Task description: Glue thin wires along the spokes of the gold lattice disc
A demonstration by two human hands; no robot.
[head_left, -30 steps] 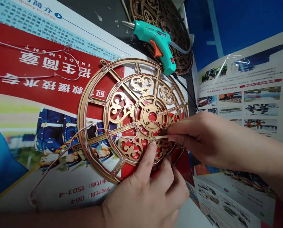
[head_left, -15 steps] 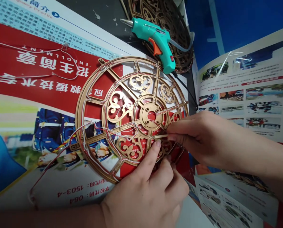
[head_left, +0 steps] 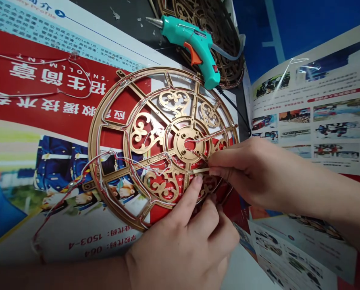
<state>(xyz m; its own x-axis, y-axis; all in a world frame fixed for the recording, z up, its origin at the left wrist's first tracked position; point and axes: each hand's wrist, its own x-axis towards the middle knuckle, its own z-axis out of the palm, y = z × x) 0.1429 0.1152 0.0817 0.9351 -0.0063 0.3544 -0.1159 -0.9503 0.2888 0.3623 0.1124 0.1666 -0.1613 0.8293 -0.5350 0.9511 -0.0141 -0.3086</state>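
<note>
Gold fretwork wheel frame (head_left: 180, 139) lies flat on a red printed poster (head_left: 19, 121), toward the poster's R edge, w/ fine wire (head_left: 57, 197) run along its rim & spokes. Left to right: a separate loop of thin wire (head_left: 31, 60) sits on the poster's red band, & the frame's wire trails off its L side toward the poster's lower L. L hand (head_left: 180, 241) comes in from the bottom, fingers curled, forefinger (head_left: 198, 180) pressed on the frame's lower scrollwork. Other fingertips are hidden under/behind the hand, so can't tell if it's gripping wire or only steadying. Above, beyond the frame's top rim, a teal hot glue gun (head_left: 188, 44) w/ orange trigger lies on a second fretwork disc (head_left: 225, 44), black cord running down past the frame's R rim. R hand (head_left: 252, 177) comes in from the R, thumb & forefinger clenched on a thin pale sliver (head_left: 200, 170), maybe a stick, just below the hub. Open brochure (head_left: 309, 112) lies far R. Latest change: whole view has drifted up & L, but hands & frame look the same relative to each other; no visible shift in grip.
</note>
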